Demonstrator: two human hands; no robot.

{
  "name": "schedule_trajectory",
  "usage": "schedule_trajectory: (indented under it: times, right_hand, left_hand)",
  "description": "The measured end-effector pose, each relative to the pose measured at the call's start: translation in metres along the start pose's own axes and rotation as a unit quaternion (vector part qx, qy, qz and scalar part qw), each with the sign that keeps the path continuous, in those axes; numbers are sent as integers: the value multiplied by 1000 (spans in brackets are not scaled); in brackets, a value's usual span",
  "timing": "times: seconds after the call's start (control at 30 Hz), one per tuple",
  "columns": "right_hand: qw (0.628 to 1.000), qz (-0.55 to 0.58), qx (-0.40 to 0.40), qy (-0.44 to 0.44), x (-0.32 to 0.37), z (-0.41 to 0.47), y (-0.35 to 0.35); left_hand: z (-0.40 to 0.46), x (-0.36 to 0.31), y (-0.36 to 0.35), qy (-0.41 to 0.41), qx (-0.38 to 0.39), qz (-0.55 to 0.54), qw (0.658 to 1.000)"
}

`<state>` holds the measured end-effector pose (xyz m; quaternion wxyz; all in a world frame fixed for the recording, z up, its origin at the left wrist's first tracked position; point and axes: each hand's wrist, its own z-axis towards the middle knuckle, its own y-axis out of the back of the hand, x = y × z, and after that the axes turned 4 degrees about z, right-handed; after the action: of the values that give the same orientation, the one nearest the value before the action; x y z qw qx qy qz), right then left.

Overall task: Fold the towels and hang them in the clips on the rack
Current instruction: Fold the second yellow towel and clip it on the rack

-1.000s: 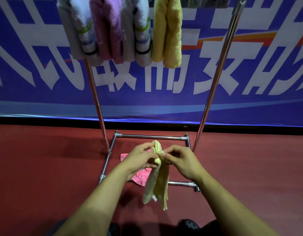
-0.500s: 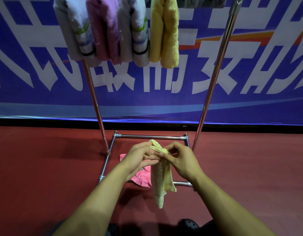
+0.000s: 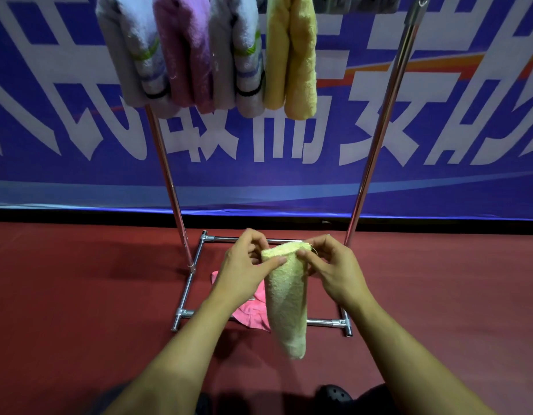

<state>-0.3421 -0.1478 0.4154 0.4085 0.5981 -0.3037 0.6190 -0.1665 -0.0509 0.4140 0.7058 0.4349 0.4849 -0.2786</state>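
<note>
Your left hand (image 3: 244, 266) and right hand (image 3: 331, 265) each pinch a top corner of the yellow towel (image 3: 286, 301), hanging folded over the rack (image 3: 379, 151) base. Keep its edges aligned, then lift it toward a free clip.

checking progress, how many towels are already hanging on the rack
4, side by side at the top left: a white striped towel, a purple towel, a second white striped towel and a yellow towel. The rack's top is cropped, so more may be hidden.
</note>
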Motion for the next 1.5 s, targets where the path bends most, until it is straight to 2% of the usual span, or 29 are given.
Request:
schedule_trajectory:
  times: [0.1,0.2,0.27,0.37,0.53,0.67,0.77,0.83,0.97,1.1,1.27,1.4,1.5]
  right_hand:
    - [995,97,15,-6,9,-4,-2]
    - [990,139,26,11,16,-6,-5]
    - [989,144,23,19,18,-6,-7]
    - [990,140,15,19,19,-6,-9]
    - [995,94,3,30,14,-4,-5]
    - [977,180,108,-27,13,-4,-6]
    - [976,117,177,-50,10,-6,-11]
    - [981,75,172,-54,6,-9,-16]
    - [983,60,157,-74,-2,-13,-25]
    - [980,42,166,-103,-9,-18,-30]
    - [972,-34,200,-119,-20,-31,-31]
    - [969,-43,216,-112,-14,-34,-29]
    - [977,10,191,-92,7,-33,-30]
  left_hand:
    - [1,1,0,12,30,-94,995]
    - [-3,-2,-2,26,92,-106,990]
    - [-7,-4,-8,43,102,-104,988]
    - [-10,-10,-12,74,73,-106,989]
    - [-9,-17,-14,79,26,-89,993]
    - [-8,-23,-13,74,1,-116,991]
    - [-6,-34,-5,70,-17,-121,990]
    - [-4,-46,3,48,-26,-118,992]
    - [3,-85,20,23,-42,-141,989]
    - [11,-129,39,-10,-57,-136,989]
    - [14,-162,59,-47,-86,-145,985]
    - [7,-169,61,-45,-73,-136,987]
    - [0,-168,56,-29,-50,-139,989]
